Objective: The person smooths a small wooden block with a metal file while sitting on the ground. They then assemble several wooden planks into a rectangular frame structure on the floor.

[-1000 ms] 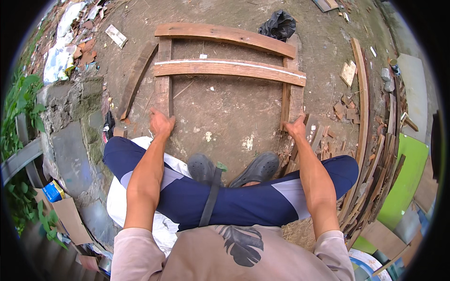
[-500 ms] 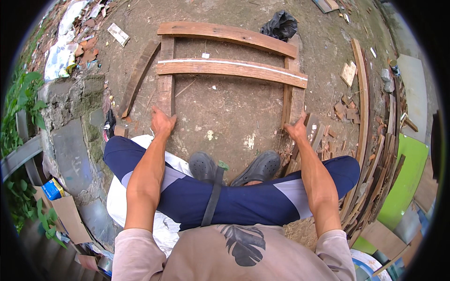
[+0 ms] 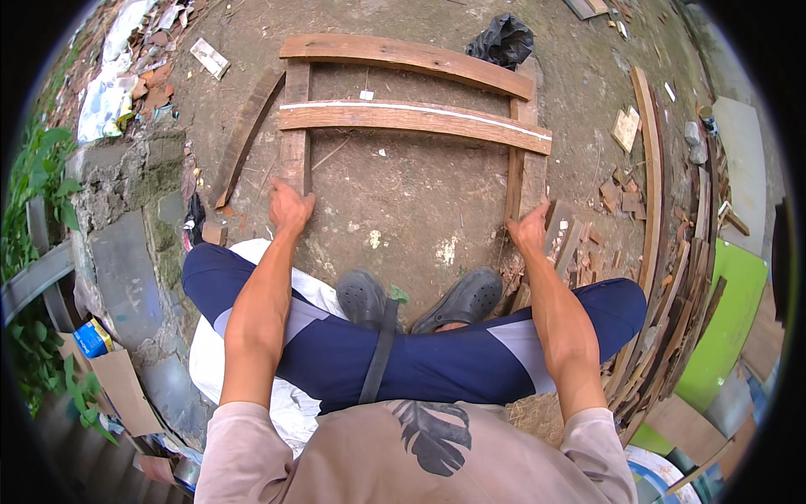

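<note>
A wooden frame lies on the ground before me. Two long crosspieces, the far plank [image 3: 403, 60] and the near plank [image 3: 403, 116] with a white strip along it, rest across two side pieces. My left hand [image 3: 290, 207] is closed around the near end of the left side piece [image 3: 296, 155]. At the near end of the right side piece [image 3: 532, 176], my right hand [image 3: 529, 231] grips the wood, its fingers partly hidden. A crumpled black plastic bag [image 3: 501, 40] touches the frame's far right corner.
A loose board [image 3: 248, 139] lies left of the frame. Long timber strips [image 3: 648, 168] and wood offcuts [image 3: 621, 197] are on the right, near a green panel [image 3: 724, 319]. A low concrete block wall [image 3: 126, 269] stands at my left. My grey clogs [image 3: 460, 301] are between my hands.
My left hand has shifted slightly forward along the left side piece. My right hand keeps its hold, and the frame looks almost unmoved.
</note>
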Demonstrator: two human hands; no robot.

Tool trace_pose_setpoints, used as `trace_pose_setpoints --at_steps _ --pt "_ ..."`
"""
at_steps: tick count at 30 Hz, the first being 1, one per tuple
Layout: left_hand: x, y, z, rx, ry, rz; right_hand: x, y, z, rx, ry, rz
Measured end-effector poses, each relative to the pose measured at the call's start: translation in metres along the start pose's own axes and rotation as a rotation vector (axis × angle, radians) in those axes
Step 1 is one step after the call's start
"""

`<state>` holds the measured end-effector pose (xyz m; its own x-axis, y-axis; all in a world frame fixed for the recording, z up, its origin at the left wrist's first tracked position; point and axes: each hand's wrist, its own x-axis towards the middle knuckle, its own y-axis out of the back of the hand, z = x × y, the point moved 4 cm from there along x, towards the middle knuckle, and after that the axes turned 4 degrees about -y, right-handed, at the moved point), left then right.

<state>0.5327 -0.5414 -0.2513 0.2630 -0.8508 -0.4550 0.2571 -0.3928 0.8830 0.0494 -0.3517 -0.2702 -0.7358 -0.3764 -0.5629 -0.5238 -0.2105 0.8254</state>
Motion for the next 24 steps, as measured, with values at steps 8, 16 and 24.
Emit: trace_pose_setpoints --at_steps 8,16,24 --pt "-0.015 0.001 -0.004 0.012 0.015 -0.035 0.007 -0.002 0.005 -0.011 0.034 0.051" --pt "-0.015 0.007 -0.010 -0.041 0.005 -0.040 0.001 0.002 -0.001 -0.009 0.041 0.056" --pt "-0.010 0.006 -0.005 -0.039 0.007 0.019 0.010 -0.001 0.005 -0.014 0.029 0.024"
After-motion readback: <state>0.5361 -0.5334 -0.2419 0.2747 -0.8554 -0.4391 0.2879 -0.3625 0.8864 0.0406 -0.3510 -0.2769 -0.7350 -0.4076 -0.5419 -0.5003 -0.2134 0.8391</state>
